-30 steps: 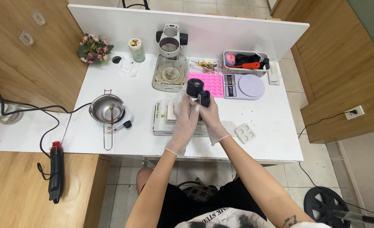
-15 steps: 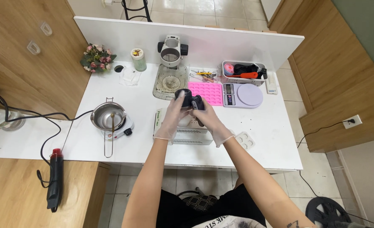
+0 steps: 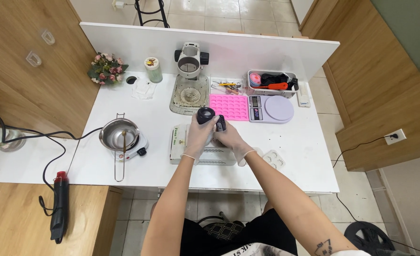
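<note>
Both my hands wear thin clear gloves and meet over the middle of the white table (image 3: 295,156). My left hand (image 3: 198,137) and my right hand (image 3: 229,139) together grip a dark two-barrelled optical head (image 3: 209,117), its round ends pointing up. Under the hands lies a flat glove box (image 3: 177,142). Just beyond stand a pink silicone mould (image 3: 229,106) and a microscope stand (image 3: 189,80) with an open ring and a worn square base.
A lilac kitchen scale (image 3: 272,109) sits right of the mould, a tool basket (image 3: 271,81) behind it. A small metal pot on a hotplate (image 3: 121,136) is at left, with cords trailing off. A heat gun (image 3: 58,208) lies on the wooden bench. Flowers (image 3: 106,67) and a jar (image 3: 153,70) stand at back left.
My head has moved so the table sits lower and nearer in view. Both hands stay closed on the dark optical head and have drawn it slightly toward me, over the box.
</note>
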